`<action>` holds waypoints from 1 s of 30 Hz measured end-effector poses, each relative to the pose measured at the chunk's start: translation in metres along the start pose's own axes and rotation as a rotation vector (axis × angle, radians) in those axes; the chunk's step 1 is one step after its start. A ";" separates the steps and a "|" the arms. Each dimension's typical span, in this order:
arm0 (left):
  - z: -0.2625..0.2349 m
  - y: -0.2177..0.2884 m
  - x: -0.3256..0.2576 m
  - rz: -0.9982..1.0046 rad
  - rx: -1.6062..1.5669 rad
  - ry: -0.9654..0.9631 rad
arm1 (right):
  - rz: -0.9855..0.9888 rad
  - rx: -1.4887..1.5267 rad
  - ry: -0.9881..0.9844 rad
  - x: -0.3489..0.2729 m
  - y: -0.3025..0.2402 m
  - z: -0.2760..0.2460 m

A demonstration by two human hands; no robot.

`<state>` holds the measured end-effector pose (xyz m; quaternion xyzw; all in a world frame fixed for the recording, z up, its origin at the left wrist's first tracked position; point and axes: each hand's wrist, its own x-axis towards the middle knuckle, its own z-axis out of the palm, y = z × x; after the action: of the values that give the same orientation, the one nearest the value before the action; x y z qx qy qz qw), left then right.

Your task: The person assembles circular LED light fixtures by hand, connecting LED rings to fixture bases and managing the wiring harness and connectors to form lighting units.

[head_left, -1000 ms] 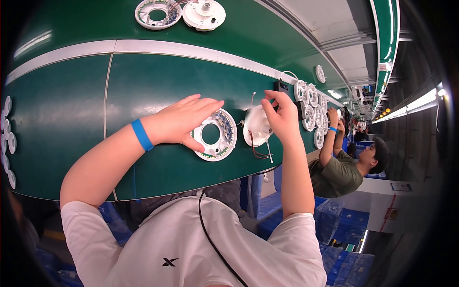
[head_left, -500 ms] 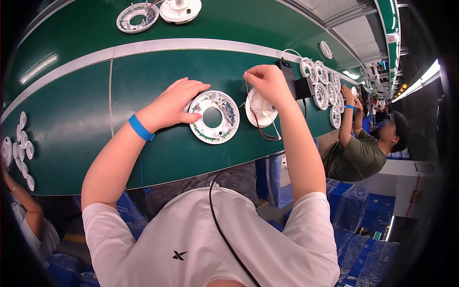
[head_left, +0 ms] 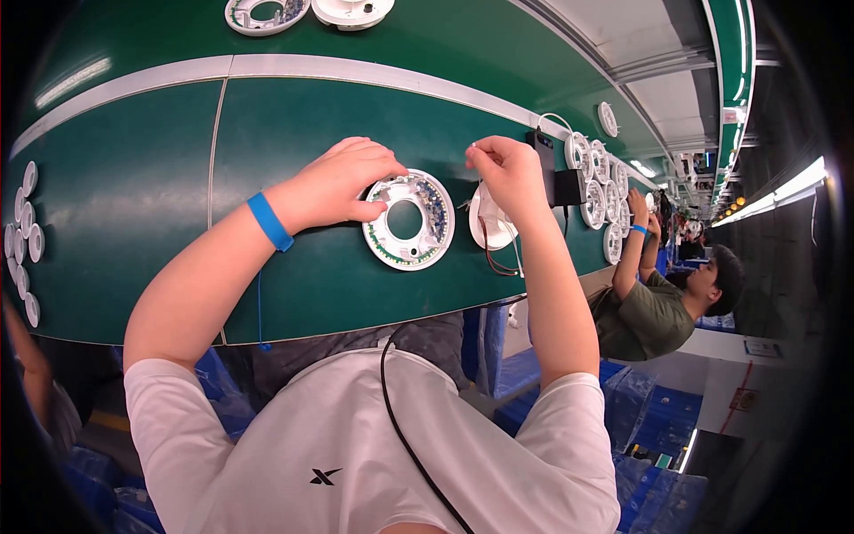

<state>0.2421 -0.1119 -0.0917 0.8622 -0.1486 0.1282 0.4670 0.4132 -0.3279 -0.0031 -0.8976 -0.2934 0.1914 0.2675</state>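
My left hand (head_left: 351,182), a blue band on its wrist, grips the left edge of a round white housing (head_left: 440,245). Its thumb lies over the inner ring, its fingers along the outer rim. A ring-shaped circuit board (head_left: 436,209) lines this housing around a central hole. To the right, my right hand (head_left: 509,169) is raised with thumb and forefinger pinched on what looks like a thin wire's white end (head_left: 472,148). Below that hand sits a white dome-shaped part (head_left: 487,227), partly covered by it. Red, dark and white wires (head_left: 505,267) trail from this part onto the green table.
Behind my right hand stand a black box-shaped device (head_left: 541,151) and a black adapter (head_left: 569,188). Several white rings (head_left: 593,205) cluster farther right, near a co-worker (head_left: 658,303). Small white discs (head_left: 36,242) lie at far left. Two housings (head_left: 267,13) rest beyond the metal strip (head_left: 356,67).
The view has shifted slightly. My right hand has turned a little, its pinch still closed. My left hand keeps hold of the housing, its thumb a bit farther over the ring.
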 end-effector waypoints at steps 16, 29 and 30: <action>0.010 -0.009 -0.004 0.054 0.079 0.059 | 0.024 -0.267 -0.372 -0.019 -0.036 0.014; 0.015 -0.012 -0.005 0.091 0.154 0.059 | -0.021 -0.310 -0.381 -0.007 -0.037 0.025; 0.016 -0.012 -0.005 0.096 0.161 0.059 | 0.004 -0.307 -0.398 -0.006 -0.039 0.025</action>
<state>0.2430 -0.1181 -0.1115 0.8846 -0.1651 0.1874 0.3939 0.3793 -0.2960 0.0015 -0.8729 -0.3642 0.3181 0.0646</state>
